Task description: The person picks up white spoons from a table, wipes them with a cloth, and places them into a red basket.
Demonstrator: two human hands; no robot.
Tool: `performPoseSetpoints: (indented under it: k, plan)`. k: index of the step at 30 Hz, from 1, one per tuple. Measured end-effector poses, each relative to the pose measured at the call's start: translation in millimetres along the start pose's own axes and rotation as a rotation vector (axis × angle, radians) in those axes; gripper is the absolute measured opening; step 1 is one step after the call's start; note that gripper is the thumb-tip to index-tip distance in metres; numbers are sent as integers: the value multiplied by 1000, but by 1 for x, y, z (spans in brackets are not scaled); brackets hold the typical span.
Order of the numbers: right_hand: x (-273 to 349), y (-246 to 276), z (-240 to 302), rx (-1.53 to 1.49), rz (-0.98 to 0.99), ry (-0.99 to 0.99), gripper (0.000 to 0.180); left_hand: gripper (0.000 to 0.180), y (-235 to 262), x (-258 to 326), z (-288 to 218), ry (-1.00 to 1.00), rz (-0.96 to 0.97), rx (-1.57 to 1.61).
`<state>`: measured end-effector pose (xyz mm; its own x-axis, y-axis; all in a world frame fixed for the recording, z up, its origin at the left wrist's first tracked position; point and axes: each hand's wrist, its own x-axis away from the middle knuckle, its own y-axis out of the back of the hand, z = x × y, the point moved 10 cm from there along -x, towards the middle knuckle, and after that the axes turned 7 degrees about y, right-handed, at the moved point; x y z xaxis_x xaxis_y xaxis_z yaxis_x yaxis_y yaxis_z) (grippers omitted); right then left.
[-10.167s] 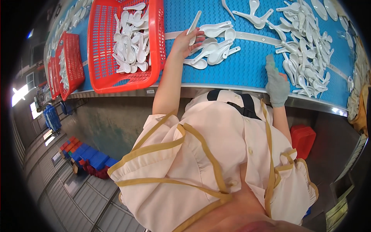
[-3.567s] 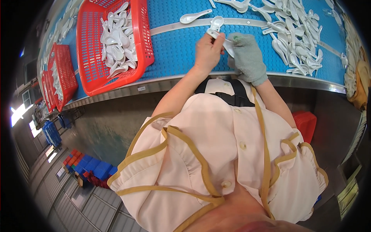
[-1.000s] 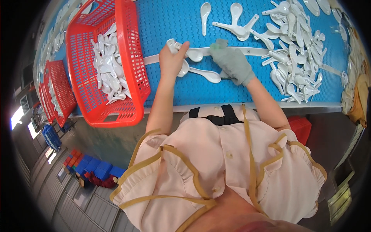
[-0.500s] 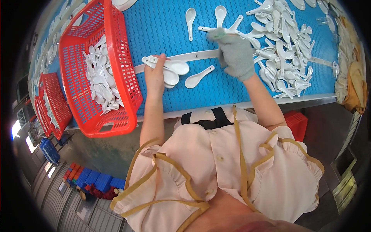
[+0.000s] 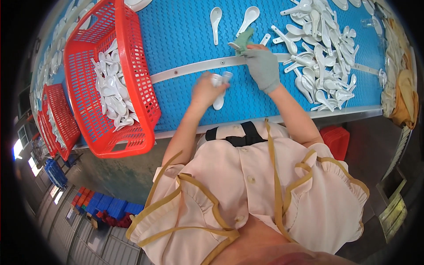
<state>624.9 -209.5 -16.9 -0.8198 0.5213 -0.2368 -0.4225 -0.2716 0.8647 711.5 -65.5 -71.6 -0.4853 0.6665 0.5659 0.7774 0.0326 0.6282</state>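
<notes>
My bare left hand (image 5: 206, 91) is closed round several white soup spoons (image 5: 218, 103), low over the blue perforated surface; their handles poke out past my fingers and one bowl hangs below. My right hand (image 5: 263, 67), in a grey glove, grips a green cloth (image 5: 244, 40). A white spoon end (image 5: 233, 45) sticks out at the cloth's left side; the rest of that spoon is hidden. Beyond my hands lie two loose spoons, one on the left (image 5: 215, 22) and one just above the cloth (image 5: 250, 17). Another spoon (image 5: 287, 40) rests right of the glove.
A large heap of white spoons (image 5: 324, 57) spreads over the right side. On the left stands a red plastic basket (image 5: 145, 88) partly filled with spoons, with smaller red baskets (image 5: 64, 117) beyond it. A metal strip (image 5: 176, 72) crosses the blue surface.
My left hand has moved right with its spoons, and the loose spoon there no longer lies apart. My right hand has come slightly nearer and left, with the green cloth now showing more.
</notes>
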Motion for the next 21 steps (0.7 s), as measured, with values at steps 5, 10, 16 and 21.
performPoseSetpoints:
  k: [5, 10, 16, 21]
  plan:
    - [13, 14, 39, 56, 133, 184, 26, 27, -11, 1, 37, 148, 201, 1127]
    - [26, 11, 88, -205, 151, 356, 28, 29, -12, 13, 16, -9, 280, 1300]
    - [23, 38, 81, -226, 417, 305, 32, 25, 4, 14, 60, 228, 86, 1347]
    - [25, 17, -16, 68, 7, 36, 28, 21, -15, 4, 62, 363, 182, 1546]
